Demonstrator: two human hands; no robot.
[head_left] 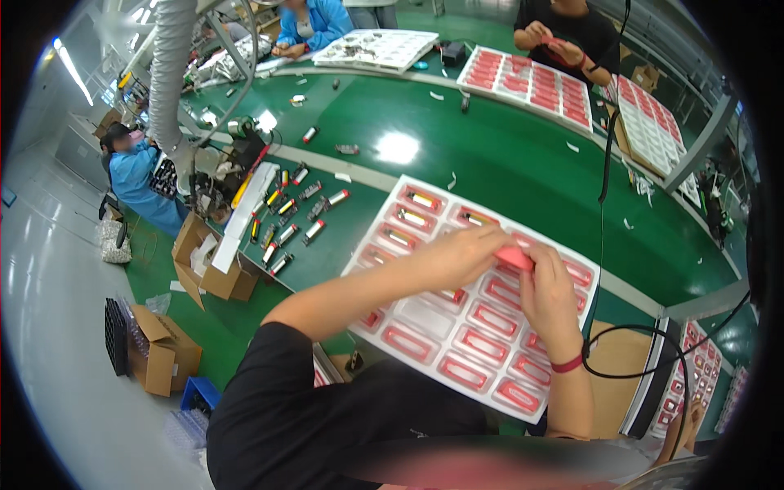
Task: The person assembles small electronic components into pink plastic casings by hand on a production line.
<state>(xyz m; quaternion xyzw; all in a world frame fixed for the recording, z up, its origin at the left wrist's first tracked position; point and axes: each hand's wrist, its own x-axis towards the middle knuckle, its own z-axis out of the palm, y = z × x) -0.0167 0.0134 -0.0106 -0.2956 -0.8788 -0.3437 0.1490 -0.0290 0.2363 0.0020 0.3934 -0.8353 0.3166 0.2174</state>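
A white compartment tray (pixel 443 371) lies tilted in front of me, with red oblong plastic shells (pixel 483 344) in its compartments. Shells along the tray's far left side contain yellow-and-black cylindrical parts (pixel 420 198). Over the middle of the tray, I hold a red plastic shell (pixel 514 257) between both hands. My left hand (pixel 476 255) pinches its left end and my right hand (pixel 551 296), with a red band at the wrist, grips its right end. My fingers hide part of the shell. One tray compartment left of centre contains no shell.
Several loose cylindrical parts (pixel 287 234) with red ends are scattered on the green bench left of the tray. Open cardboard boxes (pixel 167 351) stand on the floor. Across the green conveyor (pixel 367 110), other people work by more trays (pixel 531 86). A black cable (pixel 602 245) hangs at right.
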